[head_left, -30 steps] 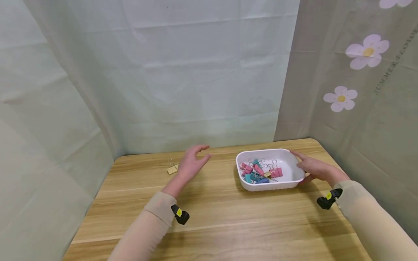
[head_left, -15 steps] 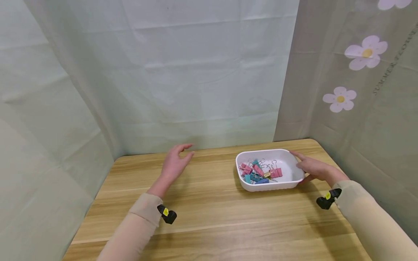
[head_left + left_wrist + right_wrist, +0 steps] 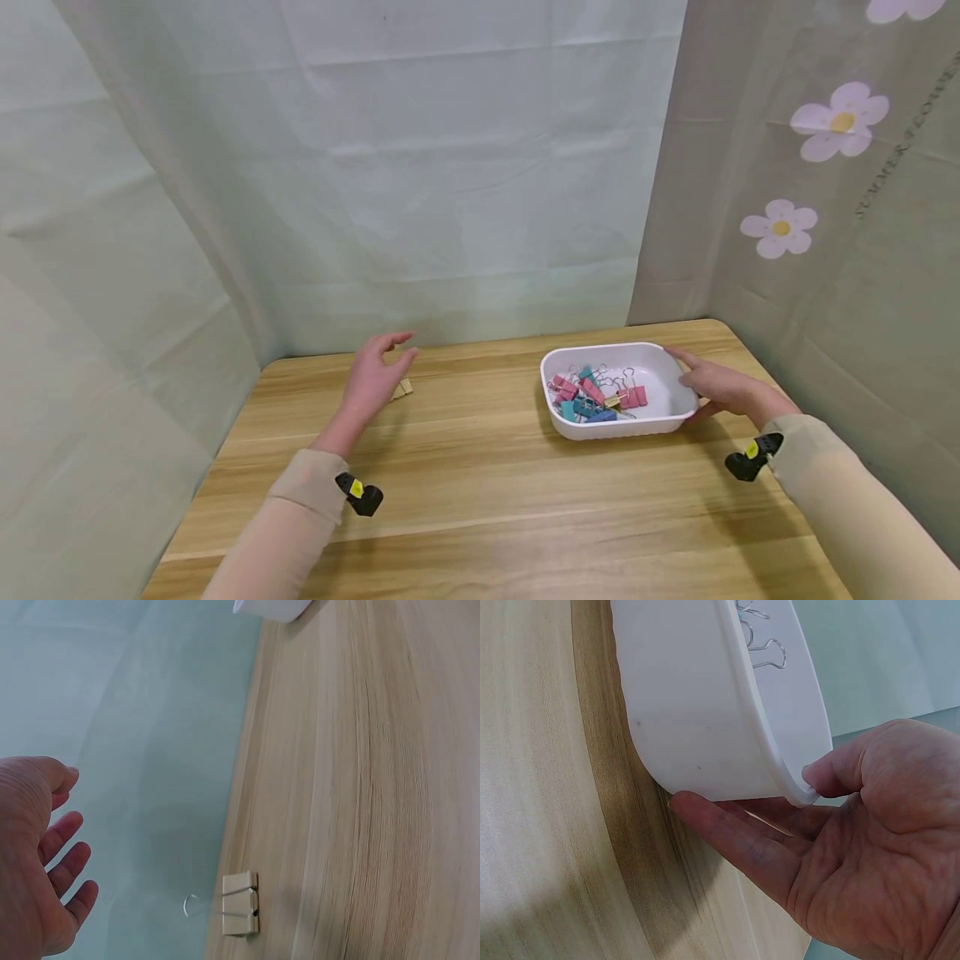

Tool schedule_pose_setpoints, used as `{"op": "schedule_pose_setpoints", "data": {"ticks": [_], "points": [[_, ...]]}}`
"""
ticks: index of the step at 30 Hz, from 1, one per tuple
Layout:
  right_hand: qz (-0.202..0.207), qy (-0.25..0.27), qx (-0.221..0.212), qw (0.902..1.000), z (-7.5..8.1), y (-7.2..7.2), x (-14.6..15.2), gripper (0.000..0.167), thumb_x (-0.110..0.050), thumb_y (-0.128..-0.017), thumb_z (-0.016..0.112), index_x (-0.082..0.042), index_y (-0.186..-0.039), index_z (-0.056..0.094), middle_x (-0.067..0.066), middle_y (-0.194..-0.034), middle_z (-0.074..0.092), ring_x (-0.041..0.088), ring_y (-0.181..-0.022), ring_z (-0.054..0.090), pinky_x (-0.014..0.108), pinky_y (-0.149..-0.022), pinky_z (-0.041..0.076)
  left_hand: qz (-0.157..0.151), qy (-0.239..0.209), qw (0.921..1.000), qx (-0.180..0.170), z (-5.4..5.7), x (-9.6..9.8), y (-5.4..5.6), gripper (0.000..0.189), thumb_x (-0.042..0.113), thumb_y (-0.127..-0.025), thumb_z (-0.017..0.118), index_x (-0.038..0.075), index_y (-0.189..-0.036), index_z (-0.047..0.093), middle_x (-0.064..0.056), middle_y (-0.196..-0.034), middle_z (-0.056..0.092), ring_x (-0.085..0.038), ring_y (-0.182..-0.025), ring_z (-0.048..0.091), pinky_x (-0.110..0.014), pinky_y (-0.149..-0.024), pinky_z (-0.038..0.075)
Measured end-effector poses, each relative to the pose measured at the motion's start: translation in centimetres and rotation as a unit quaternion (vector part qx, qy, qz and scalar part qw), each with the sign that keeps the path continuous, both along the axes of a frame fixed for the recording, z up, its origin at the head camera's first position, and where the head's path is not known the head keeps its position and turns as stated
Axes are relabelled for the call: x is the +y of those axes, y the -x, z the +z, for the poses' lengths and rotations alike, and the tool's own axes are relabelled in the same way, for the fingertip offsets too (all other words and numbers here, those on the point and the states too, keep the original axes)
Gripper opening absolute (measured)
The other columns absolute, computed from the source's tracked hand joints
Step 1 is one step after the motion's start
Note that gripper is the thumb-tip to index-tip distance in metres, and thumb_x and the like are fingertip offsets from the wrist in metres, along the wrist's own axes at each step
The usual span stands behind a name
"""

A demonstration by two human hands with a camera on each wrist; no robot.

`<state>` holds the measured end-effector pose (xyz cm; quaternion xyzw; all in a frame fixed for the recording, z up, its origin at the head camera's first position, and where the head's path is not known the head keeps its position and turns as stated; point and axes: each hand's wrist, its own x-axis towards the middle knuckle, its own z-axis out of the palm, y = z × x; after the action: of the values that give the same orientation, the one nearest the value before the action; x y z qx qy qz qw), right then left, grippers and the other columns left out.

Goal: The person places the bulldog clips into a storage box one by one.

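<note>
My left hand [image 3: 367,382] hovers over the left part of the table with fingers loosely bent and nothing in them. Just beyond it lies a pale yellow binder clip [image 3: 404,388], partly covered by the hand in the head view. The left wrist view shows this binder clip [image 3: 240,904] whole, near the table's back edge. On the right, my right hand [image 3: 723,390] grips the end of a white plastic box [image 3: 626,428]. In the right wrist view the thumb hooks over the rim of the box [image 3: 690,705], with the fingers under its corner. Several binder clips [image 3: 633,397] in pink, teal, blue and yellow lie inside.
A wooden table [image 3: 480,500] carries everything. Pale cloth [image 3: 450,183] hangs along its back and left, and a flowered cloth [image 3: 847,275] hangs on the right. A black wrist camera [image 3: 360,494] sits on the left cuff, another wrist camera [image 3: 752,457] on the right.
My left hand has moved left across the table, passing in front of the yellow binder clip, which shows again at its right side. My right hand and the box have stayed put.
</note>
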<state>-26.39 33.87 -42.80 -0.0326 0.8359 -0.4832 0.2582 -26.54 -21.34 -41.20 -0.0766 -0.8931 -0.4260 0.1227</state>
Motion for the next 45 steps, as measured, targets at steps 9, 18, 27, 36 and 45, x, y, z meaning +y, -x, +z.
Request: {"op": "schedule_pose_setpoints", "data": {"ticks": [9, 18, 27, 36, 45], "points": [[-0.003, 0.003, -0.004, 1.0, 0.0, -0.1, -0.1, 0.072, -0.006, -0.107, 0.036, -0.014, -0.164, -0.008, 0.036, -0.157, 0.006, 0.046, -0.115, 0.055, 0.054, -0.083, 0.059, 0.016, 0.018, 0.9997, 0.001, -0.2, -1.3, 0.0, 0.042, 0.031, -0.103, 0.063, 0.011, -0.139, 0.063, -0.014, -0.14, 0.057, -0.035, -0.13, 0.048, -0.056, -0.104, 0.041], [-0.002, 0.008, -0.01, 0.9999, -0.1, 0.0, 0.0, 0.072, -0.008, -0.108, 0.036, -0.016, -0.164, -0.008, 0.036, -0.156, 0.01, 0.046, -0.117, 0.052, 0.053, -0.085, 0.059, 0.032, 0.036, 0.9988, -0.01, -0.6, -2.7, 0.1, 0.044, 0.033, -0.103, 0.062, 0.008, -0.14, 0.061, -0.017, -0.141, 0.055, -0.036, -0.131, 0.047, -0.056, -0.105, 0.041], [-0.001, 0.005, -0.005, 1.0, -0.2, 0.0, 0.1, 0.072, -0.007, -0.107, 0.035, -0.015, -0.164, -0.008, 0.036, -0.154, 0.013, 0.043, -0.114, 0.055, 0.052, -0.084, 0.059, 0.041, 0.07, 0.9967, -0.007, -1.2, -3.8, 0.0, 0.042, 0.028, -0.104, 0.059, 0.005, -0.139, 0.061, -0.021, -0.139, 0.057, -0.04, -0.129, 0.049, -0.058, -0.104, 0.041], [-0.003, 0.002, -0.005, 1.0, -0.2, 0.1, 0.2, 0.071, -0.008, -0.108, 0.036, -0.016, -0.164, -0.007, 0.035, -0.156, 0.01, 0.045, -0.117, 0.053, 0.051, -0.085, 0.059, 0.046, 0.095, 0.9939, -0.032, -2.4, -4.8, 0.7, 0.046, 0.034, -0.106, 0.055, 0.005, -0.141, 0.059, -0.021, -0.139, 0.058, -0.041, -0.13, 0.05, -0.059, -0.105, 0.041], [-0.008, 0.003, -0.006, 0.9999, -0.4, 0.3, 0.1, 0.071, -0.009, -0.108, 0.037, -0.018, -0.165, -0.006, 0.034, -0.156, 0.013, 0.043, -0.117, 0.053, 0.051, -0.084, 0.06, 0.054, 0.115, 0.9903, -0.056, -3.3, -5.3, 1.5, 0.045, 0.028, -0.105, 0.054, 0.002, -0.14, 0.059, -0.023, -0.139, 0.059, -0.044, -0.13, 0.051, -0.06, -0.107, 0.04]]}}
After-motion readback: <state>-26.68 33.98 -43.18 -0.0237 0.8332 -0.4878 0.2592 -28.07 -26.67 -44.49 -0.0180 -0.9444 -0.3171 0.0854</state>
